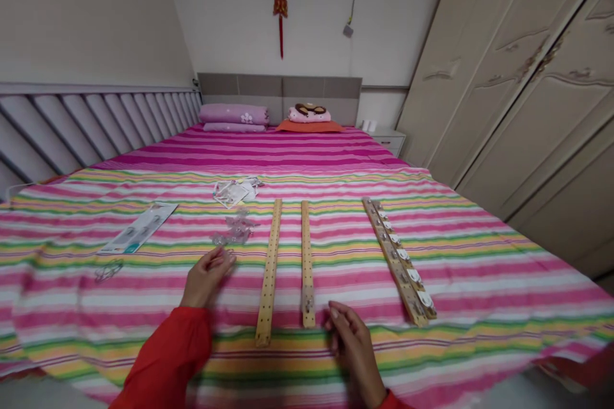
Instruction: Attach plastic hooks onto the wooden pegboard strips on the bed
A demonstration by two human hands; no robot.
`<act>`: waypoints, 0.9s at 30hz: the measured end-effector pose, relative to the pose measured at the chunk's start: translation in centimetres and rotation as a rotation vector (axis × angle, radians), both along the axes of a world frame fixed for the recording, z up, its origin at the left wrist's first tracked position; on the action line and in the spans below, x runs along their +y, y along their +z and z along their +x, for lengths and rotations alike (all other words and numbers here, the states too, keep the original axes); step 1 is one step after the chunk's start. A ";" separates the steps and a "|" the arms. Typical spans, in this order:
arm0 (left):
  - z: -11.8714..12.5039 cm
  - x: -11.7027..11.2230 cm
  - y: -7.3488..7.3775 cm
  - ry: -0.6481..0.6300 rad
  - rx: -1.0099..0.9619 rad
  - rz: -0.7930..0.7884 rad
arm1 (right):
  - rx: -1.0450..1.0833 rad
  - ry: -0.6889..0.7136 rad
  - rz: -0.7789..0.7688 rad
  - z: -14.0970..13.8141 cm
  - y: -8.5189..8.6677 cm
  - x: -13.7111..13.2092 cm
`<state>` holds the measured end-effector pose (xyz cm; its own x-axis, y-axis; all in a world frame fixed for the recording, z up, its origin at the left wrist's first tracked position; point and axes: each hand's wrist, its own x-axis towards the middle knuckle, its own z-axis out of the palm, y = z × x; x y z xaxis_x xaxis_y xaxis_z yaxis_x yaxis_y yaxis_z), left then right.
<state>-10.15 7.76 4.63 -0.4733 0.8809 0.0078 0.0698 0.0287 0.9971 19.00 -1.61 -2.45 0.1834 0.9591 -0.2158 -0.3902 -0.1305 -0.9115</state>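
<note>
My left hand [208,278] is at the near edge of a loose pile of clear plastic hooks [238,228]. Its fingers are drawn together, and what they pinch, if anything, is too small to make out. Two pale wooden strips with rows of holes lie between my hands: a left strip [269,275] and a right strip [307,249]. A clear hook piece [307,298] sits on the near end of the right strip. Just right of that end is my right hand [352,339], fingers loosely bent and apart, somewhat blurred, with nothing visible in them.
Farther right lie two strips, one with clear hooks [394,257] and one with white hooks [415,277]. A flat package [139,229] and thin clear loops [109,270] lie left. Papers [235,192] lie beyond the pile. Everything rests on a striped bedspread [460,255].
</note>
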 end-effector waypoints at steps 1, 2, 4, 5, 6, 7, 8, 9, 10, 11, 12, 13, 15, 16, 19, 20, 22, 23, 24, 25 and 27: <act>0.7 -0.7 0.6 -0.112 -0.129 -0.026 | -0.005 -0.008 0.009 0.2 0.4 0.2; 1.6 -1.5 1.3 -0.196 -0.258 -0.022 | -0.011 -0.006 0.017 0.3 0.8 0.3; 3.5 -3.0 2.3 -0.374 -0.443 -0.032 | -0.022 0.017 0.046 0.3 1.8 0.8; 4.5 -3.7 2.6 -0.438 -0.509 -0.041 | -0.027 0.037 0.065 0.2 2.3 0.9; 5.5 -4.4 2.8 -0.505 -0.569 -0.047 | -0.032 0.062 0.088 0.1 2.8 1.1; 6.5 -4.9 2.8 -0.566 -0.619 -0.054 | -0.033 0.089 0.109 -0.1 3.2 1.2; 7.4 -5.4 2.6 -0.629 -0.663 -0.059 | -0.031 0.118 0.127 -0.3 3.7 1.2; 8.3 -5.7 2.3 -0.685 -0.699 -0.060 | -0.023 0.145 0.141 -0.4 4.1 1.2; 9.1 -6.0 1.9 -0.733 -0.725 -0.062 | -0.012 0.169 0.150 -0.6 4.4 1.2; 9.8 -6.2 1.5 -0.774 -0.741 -0.066 | -0.002 0.192 0.156 -0.6 4.7 1.1; 10.5 -6.4 1.1 -0.804 -0.747 -0.072 | 0.006 0.206 0.161 -0.7 4.9 1.0; 11.1 -6.5 0.6 -0.826 -0.745 -0.084 | 0.010 0.214 0.166 -0.6 5.1 0.9; 12.0 -6.6 -0.1 -0.851 -0.724 -0.114 | 0.007 0.201 0.177 -0.4 5.4 0.8; 12.4 -6.6 -0.4 -0.864 -0.709 -0.129 | -0.002 0.184 0.186 -0.1 5.5 0.8; 12.9 -6.6 -0.7 -0.916 -0.668 -0.192 | -0.054 0.158 0.215 0.8 6.0 1.0; 13.0 -6.6 -0.7 -0.931 -0.659 -0.220 | -0.080 0.170 0.231 1.1 6.1 1.1; 13.0 -6.7 -0.5 -0.956 -0.646 -0.276 | -0.133 0.222 0.273 1.6 6.3 1.4; 13.0 -6.6 -0.4 -0.965 -0.634 -0.299 | -0.156 0.255 0.295 1.8 6.4 1.5; 13.1 -6.6 -0.3 -0.977 -0.615 -0.316 | -0.173 0.285 0.311 1.9 6.5 1.6; 13.1 -6.5 -0.3 -0.992 -0.590 -0.331 | -0.180 0.312 0.319 2.0 6.6 1.6; 13.1 -6.2 -0.3 -1.025 -0.530 -0.365 | -0.160 0.368 0.306 2.0 6.7 1.6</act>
